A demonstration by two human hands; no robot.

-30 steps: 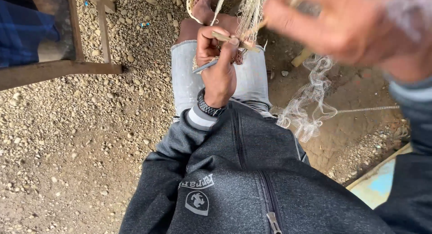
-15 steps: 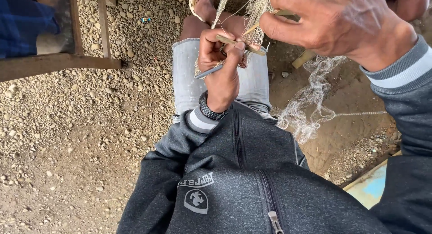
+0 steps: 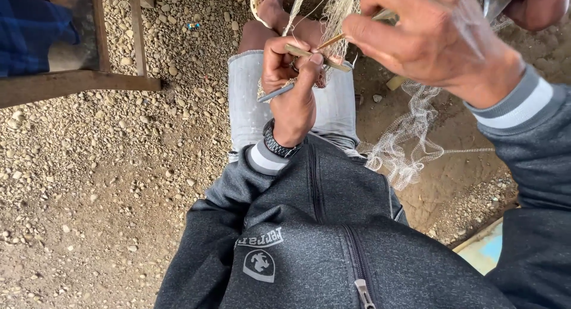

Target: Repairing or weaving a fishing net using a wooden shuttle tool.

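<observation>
Change: right hand lower and nearer the lens than half a second back, sleeve cuff now fully in sight; left hand about where it was.
Left hand: raised over the lap, grip closed, fingers curled round a flat tan stick pinned under the thumb; a slim grey tool juts out leftward from the bottom of the fist.
Right hand: upper right of view, close to the camera and slightly blurred, grip pinched shut on the far end of a thin wooden needle that slants down toward the left hand's stick.
Net: pale fine-mesh fishing net; one bunch hangs from the top edge of view down to both hands, another trails loosely off the right thigh toward the ground.
Needle and stick: meeting at the net strands between the two hands, just above the knee.
Wrist: dark watch on the left wrist, above a grey-and-white striped cuff.
Clothing: dark grey zip jacket filling the lower middle, light cut-off jeans over the thighs.
Ground: gravel and small stones on the left, bare packed earth on the right.
Surroundings: wooden bench frame at upper left, blue checked cloth on it; pale blue board at lower right.
</observation>
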